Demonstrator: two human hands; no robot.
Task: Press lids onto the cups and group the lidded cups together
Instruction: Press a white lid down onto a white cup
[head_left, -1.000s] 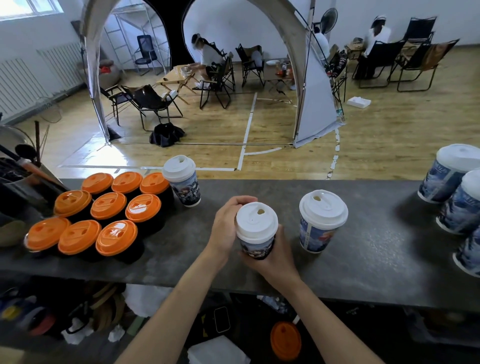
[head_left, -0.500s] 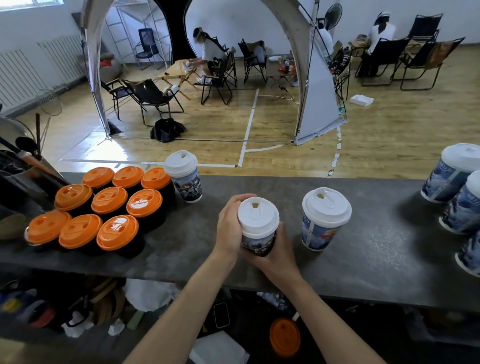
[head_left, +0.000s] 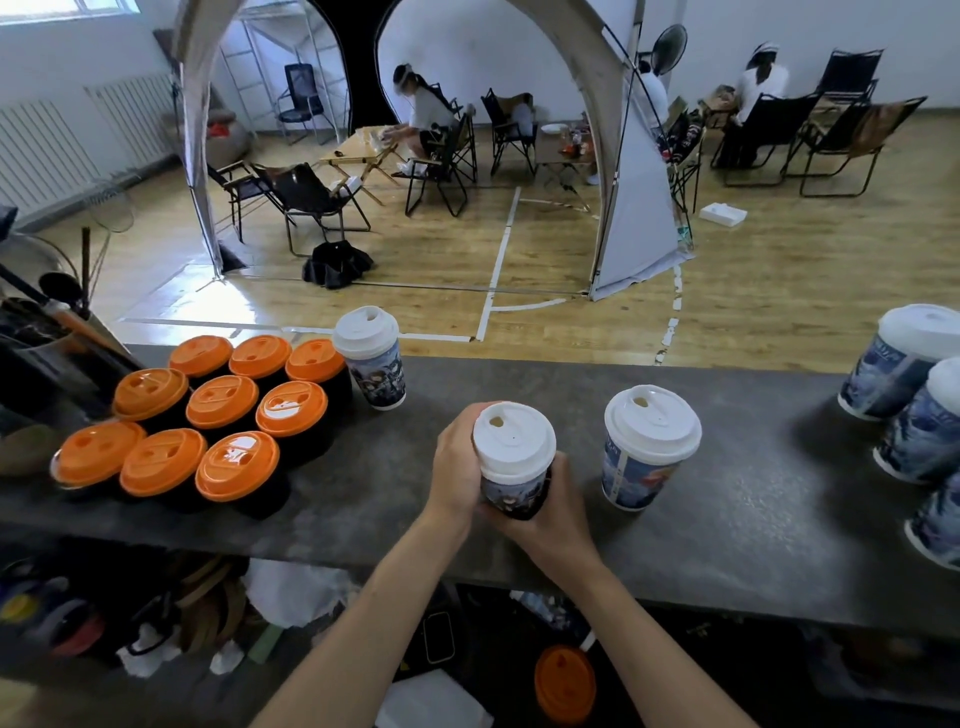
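A printed paper cup with a white lid (head_left: 513, 452) is in the middle of the dark counter (head_left: 727, 519). My left hand (head_left: 457, 467) wraps round its left side up near the lid. My right hand (head_left: 550, 519) grips the cup's lower body from the right and front. A second white-lidded cup (head_left: 647, 447) stands just to the right, and a third (head_left: 371, 358) stands at the back beside a block of several black cups with orange lids (head_left: 228, 410).
Three more white-lidded printed cups (head_left: 904, 374) cluster at the counter's right end. Utensils and a container (head_left: 47, 332) crowd the far left. A loose orange lid (head_left: 565, 685) lies on the shelf below. Beyond the counter are chairs, a tent arch and seated people.
The held cup has come slightly nearer and higher in view between my hands. My left hand has slid from over the lid to the cup's side. Other cups stay put.
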